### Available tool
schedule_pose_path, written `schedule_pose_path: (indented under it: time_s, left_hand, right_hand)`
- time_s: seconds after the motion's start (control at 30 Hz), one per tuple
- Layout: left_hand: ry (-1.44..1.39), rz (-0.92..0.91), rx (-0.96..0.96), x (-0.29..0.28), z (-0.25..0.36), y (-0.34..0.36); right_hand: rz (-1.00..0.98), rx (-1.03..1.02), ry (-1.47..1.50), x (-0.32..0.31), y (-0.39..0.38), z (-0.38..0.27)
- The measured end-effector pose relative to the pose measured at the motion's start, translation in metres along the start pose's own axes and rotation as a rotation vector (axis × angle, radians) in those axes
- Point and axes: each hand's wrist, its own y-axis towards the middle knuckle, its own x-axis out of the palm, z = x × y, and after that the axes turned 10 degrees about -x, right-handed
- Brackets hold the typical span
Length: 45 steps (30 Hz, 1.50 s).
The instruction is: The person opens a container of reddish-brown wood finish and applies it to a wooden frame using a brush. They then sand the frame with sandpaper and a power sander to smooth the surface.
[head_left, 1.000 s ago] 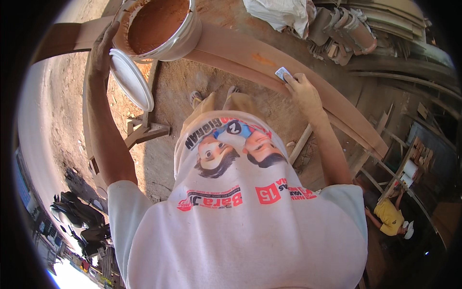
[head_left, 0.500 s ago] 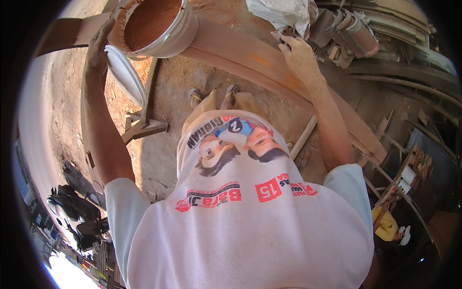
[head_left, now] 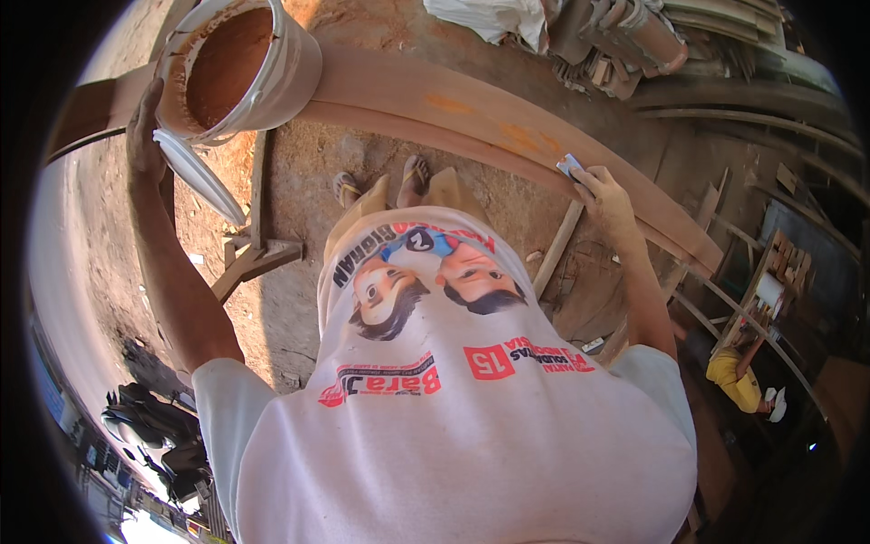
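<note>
Right hand point(head_left: 605, 198): fingers gripping flat pale-blue scraper point(head_left: 568, 165) by one end, front edge free, by brown wooden plank point(head_left: 494, 113). Left hand point(head_left: 145, 140): at round white plastic bucket point(head_left: 294, 77) over plank, apparently steadying; closure, I can't tell.

- Bucket point(head_left: 297, 80): whitish plastic, smooth with a soft sheen outside; inner wall rough with orange-brown crust.
- Filling point(head_left: 227, 74): orange-brown, paste-like, matt, uneven across its surface.
- Lid point(head_left: 198, 176): white plastic, smooth, faintly glossy.
- Plank point(head_left: 381, 83): brown wood, smooth-looking, matt.
- Smears point(head_left: 529, 139) on the plank: orange, matt, streaky.
- Scraper point(head_left: 568, 165): pale, smooth, light-reflecting face; too small to tell plastic from metal.
- Shirt point(head_left: 471, 444): white cloth, matt, lightly creased, with coloured print.
- Trousers point(head_left: 442, 192): tan cloth, matt.
- Support frame point(head_left: 274, 257): bare wood, matt, rough-looking.
- Sack point(head_left: 494, 18): whitish, crumpled; plastic or cloth cannot be told.
- Ground point(head_left: 304, 186): dry earth, rough, matt.
</note>
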Motion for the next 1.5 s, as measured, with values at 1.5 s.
schedule_pose_path:
  time_s: [1.5]
  left_hand:
    - [-0.131,-0.043,-0.078,-0.034,-0.029,0.021]
  right_hand:
    - [0.121,-0.231,-0.180,0.037,0.088,-0.062]
